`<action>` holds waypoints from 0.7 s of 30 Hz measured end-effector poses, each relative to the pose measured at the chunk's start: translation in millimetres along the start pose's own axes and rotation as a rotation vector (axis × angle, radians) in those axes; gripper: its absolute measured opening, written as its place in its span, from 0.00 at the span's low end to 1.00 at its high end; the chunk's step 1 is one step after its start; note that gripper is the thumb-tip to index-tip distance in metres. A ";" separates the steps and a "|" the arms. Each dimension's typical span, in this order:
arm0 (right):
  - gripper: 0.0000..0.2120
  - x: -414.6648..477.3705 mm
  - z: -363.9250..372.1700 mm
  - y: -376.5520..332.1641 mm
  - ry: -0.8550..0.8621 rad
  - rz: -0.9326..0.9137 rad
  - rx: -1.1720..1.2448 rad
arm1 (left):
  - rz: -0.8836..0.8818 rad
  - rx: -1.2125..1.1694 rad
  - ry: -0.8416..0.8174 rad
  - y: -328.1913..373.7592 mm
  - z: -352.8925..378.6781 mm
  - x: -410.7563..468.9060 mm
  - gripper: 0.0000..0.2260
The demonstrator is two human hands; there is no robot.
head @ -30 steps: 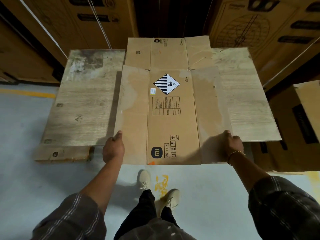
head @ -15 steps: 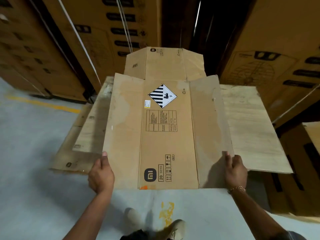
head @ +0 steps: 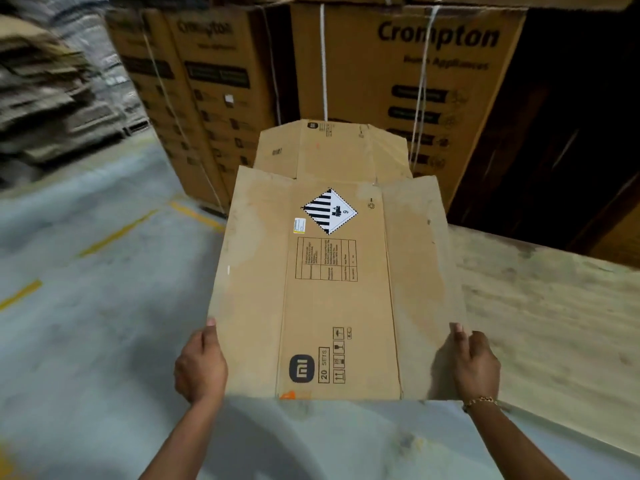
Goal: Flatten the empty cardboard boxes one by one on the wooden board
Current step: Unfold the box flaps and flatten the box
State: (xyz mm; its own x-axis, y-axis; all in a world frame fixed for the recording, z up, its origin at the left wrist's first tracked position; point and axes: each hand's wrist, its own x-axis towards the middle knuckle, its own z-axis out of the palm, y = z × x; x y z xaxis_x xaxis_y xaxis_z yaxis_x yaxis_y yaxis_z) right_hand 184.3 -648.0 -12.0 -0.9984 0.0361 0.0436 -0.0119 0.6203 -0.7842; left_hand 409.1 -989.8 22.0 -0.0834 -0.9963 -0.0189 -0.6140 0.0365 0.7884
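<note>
A flattened brown cardboard box (head: 332,289) with a striped diamond label and a printed logo is held up in front of me, off the wooden board (head: 540,323). My left hand (head: 201,368) grips its near left corner, thumb on top. My right hand (head: 476,367), with a gold bracelet at the wrist, grips the near right corner. The box's far flaps are spread open. Its left part hangs over the grey floor, and its right edge overlaps the board.
Tall stacked brown cartons (head: 398,81) tied with white cord stand right behind the box. A blurred pile of flat cardboard (head: 45,88) lies at the far left. Yellow lines (head: 117,233) mark the grey floor. A dark gap lies at the right rear.
Both hands have lifted the flattened box off the board and carried it leftward. My view has swung left and up, so the board now lies at the right.
</note>
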 end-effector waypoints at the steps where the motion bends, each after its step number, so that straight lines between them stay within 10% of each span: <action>1: 0.35 -7.1 16.8 -14.2 -0.010 -0.008 0.009 | -0.005 0.004 0.008 -3.4 -11.9 18.7 0.23; 21: 0.34 -22.5 266.0 -164.9 -0.156 -0.021 0.058 | -0.160 0.098 0.051 -38.6 -57.4 276.8 0.24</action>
State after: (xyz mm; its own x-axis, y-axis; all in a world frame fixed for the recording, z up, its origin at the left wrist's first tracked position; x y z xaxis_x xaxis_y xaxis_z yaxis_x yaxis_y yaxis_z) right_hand 194.0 -959.5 -48.3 -0.9943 -0.1014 -0.0332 -0.0311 0.5730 -0.8190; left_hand 454.7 -1271.5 21.7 0.0601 -0.9926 -0.1059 -0.6899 -0.1180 0.7143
